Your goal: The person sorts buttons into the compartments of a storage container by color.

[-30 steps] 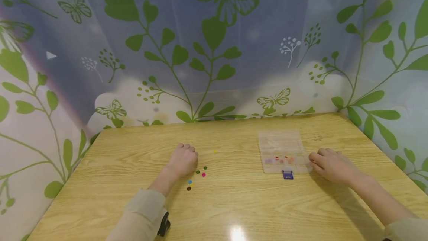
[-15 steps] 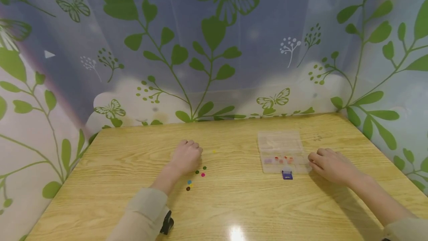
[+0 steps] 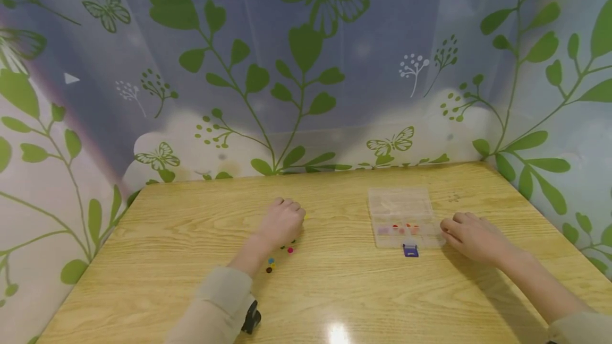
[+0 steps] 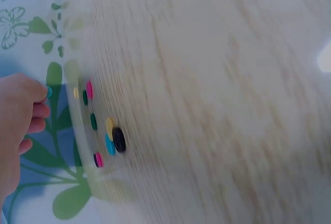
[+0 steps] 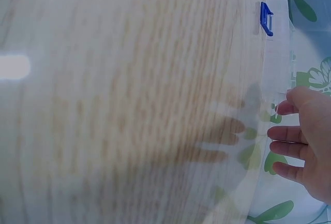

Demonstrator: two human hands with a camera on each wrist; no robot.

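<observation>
My left hand [image 3: 284,222] is over the left middle of the table, close to a yellow disc [image 3: 307,216]. In the left wrist view that hand pinches a small blue disc [image 4: 49,91] between thumb and fingertip. Several small coloured discs lie below it, among them a pink disc [image 3: 290,250], a light-blue disc [image 3: 271,261] and a black disc [image 4: 119,139]. My right hand [image 3: 473,235] grips the right edge of a clear plastic box [image 3: 400,203]. The box lies with its lid back; red and purplish pieces [image 3: 401,230] show in one row. A blue latch [image 3: 410,250] is at its front.
The wood-grain table [image 3: 354,291] reaches back to a curtain [image 3: 334,94] printed with leaves and butterflies. Faint clear pieces [image 3: 453,196] lie behind the right hand. A dark device [image 3: 251,317] is strapped at the left wrist.
My left hand has moved right and slightly away from me, toward the yellow disc, now partly covering the green discs. My right hand and the box have stayed in place.
</observation>
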